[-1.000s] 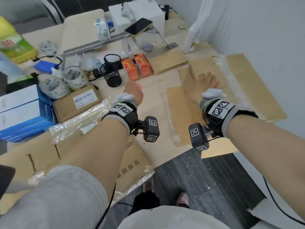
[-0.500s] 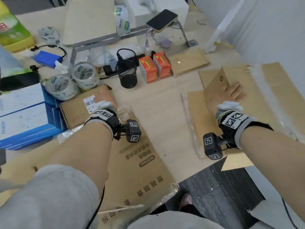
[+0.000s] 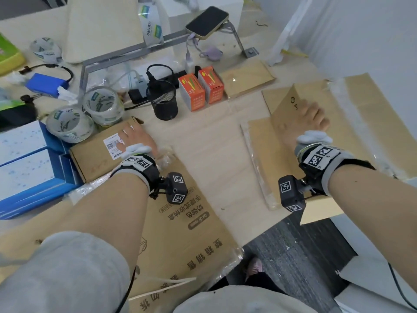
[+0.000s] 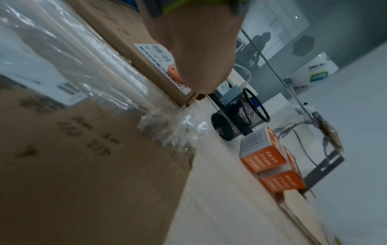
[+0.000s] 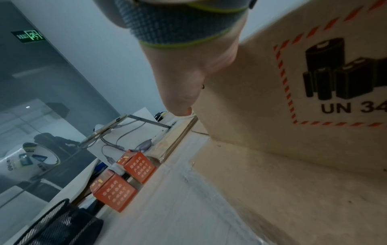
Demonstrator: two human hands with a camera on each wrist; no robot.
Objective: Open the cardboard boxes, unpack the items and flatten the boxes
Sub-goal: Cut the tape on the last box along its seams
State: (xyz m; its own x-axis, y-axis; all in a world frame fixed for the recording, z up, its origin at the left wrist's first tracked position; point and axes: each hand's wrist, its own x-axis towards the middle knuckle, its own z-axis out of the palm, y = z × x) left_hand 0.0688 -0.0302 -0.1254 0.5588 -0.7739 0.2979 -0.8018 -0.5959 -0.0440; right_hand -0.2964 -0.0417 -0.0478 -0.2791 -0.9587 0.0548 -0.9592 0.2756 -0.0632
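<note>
"UN 34", cut off at the frame edge, is printed under a battery pictogram in an orange-dashed border on the raised cardboard flap (image 5: 272, 99). Chinese characters are printed on the flattened box (image 3: 191, 227) at six o'clock. A barcode label (image 3: 112, 144) is stuck on the small carton (image 3: 94, 154); its print is unreadable. A green exit sign (image 5: 28, 35) is seen at ten o'clock.

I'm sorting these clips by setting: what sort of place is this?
Probably an office. A desk holds tape rolls, a mesh pen cup and a phone; the right wrist view shows a glass partition with an exit sign.
</note>
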